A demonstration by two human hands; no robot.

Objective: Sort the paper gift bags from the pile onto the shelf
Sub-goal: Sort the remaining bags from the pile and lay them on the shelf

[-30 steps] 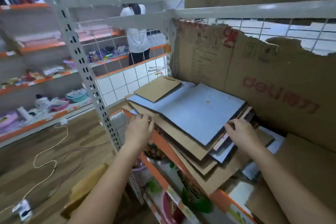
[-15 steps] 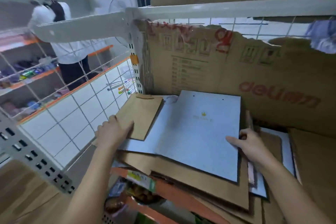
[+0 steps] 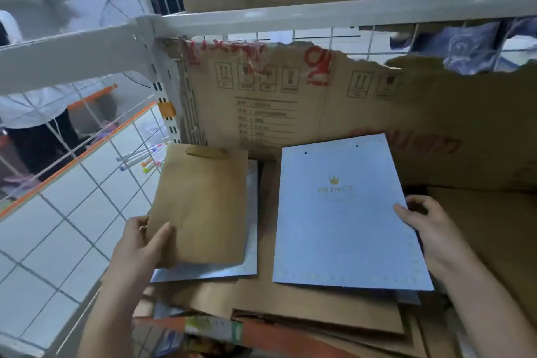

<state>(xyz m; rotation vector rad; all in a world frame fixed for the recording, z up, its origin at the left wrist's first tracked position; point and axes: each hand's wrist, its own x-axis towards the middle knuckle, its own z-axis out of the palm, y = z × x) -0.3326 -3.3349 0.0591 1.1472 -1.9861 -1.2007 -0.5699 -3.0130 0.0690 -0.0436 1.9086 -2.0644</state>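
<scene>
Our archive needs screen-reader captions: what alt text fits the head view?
Two hands sort flat gift bags on a shelf: the left hand grips a small brown bag, the right hand holds a pale blue bag beside it. A torn cardboard sheet stands behind.

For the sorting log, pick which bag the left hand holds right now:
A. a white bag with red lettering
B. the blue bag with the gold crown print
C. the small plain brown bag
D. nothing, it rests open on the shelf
C: the left hand grips the lower left corner of the small brown bag, thumb on top, while the right hand holds the edge of the blue crown-printed bag.
</scene>
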